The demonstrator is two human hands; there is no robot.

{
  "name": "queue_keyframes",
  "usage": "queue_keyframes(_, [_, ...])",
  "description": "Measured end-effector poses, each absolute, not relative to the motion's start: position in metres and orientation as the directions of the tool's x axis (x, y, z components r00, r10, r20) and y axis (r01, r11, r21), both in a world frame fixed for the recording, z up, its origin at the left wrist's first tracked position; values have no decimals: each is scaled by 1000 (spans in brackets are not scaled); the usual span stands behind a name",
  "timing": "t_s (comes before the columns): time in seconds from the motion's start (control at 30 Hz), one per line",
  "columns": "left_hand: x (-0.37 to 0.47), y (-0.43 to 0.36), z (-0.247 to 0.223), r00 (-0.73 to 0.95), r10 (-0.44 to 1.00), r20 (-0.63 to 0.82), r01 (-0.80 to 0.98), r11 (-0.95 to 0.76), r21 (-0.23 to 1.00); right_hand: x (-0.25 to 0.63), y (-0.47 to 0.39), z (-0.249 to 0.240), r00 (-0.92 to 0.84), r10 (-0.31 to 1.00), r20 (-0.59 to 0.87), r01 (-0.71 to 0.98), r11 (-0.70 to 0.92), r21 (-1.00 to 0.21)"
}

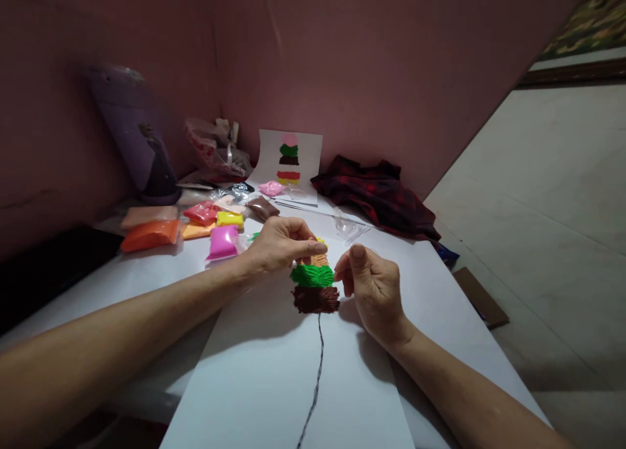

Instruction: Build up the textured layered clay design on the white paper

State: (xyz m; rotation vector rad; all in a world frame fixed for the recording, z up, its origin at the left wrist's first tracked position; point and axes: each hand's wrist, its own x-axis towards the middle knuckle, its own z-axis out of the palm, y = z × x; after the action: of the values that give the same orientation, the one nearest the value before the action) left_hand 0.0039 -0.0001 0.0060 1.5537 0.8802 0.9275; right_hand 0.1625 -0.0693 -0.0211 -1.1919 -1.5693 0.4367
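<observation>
A white sheet of paper [274, 384] lies in front of me with bands of soft clay on it. A brown clay band [315, 300] is nearest, then a green clay band [313, 276], then an orange one [319, 259] with a bit of yellow behind. From the brown band a dark twisted line [320, 361] runs toward me. My left hand [286, 244] is closed in a pinch over the orange clay, partly hiding it. Just right of the green band, my right hand [374, 286] is curled with its thumb against the fingers. Whatever either hand pinches is too small to make out.
Packets of coloured clay, including orange [150, 236] and magenta [223, 242], lie at the left. Behind stands a sheet with a clay picture [261, 152]. A thin rod [323, 213], clear plastic [348, 227] and dark red plaid cloth [372, 191] lie toward the wall.
</observation>
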Motion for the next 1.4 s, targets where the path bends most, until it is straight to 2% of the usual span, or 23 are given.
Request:
queue_keyframes(0.13, [4,0,6,408,903,134,122,-200,972,162,-69,-20,62,849,524,462,441,-770])
queue_keyframes(0.43, [1,0,5,546,820,168,158,-299,941,162,-69,-21,55,841,537,463,455,-761])
queue_keyframes(0.67, [3,3,3,452,882,131,126,-208,970,162,-69,-21,52,842,537,466,455,-759])
queue_keyframes(0.93, [3,7,-1,469,879,88,61,-132,989,163,-69,-21,50,842,537,467,456,-758])
queue_keyframes(1.4, [4,3,5,446,887,122,-4,-135,991,162,-68,-21,51,840,540,465,458,-758])
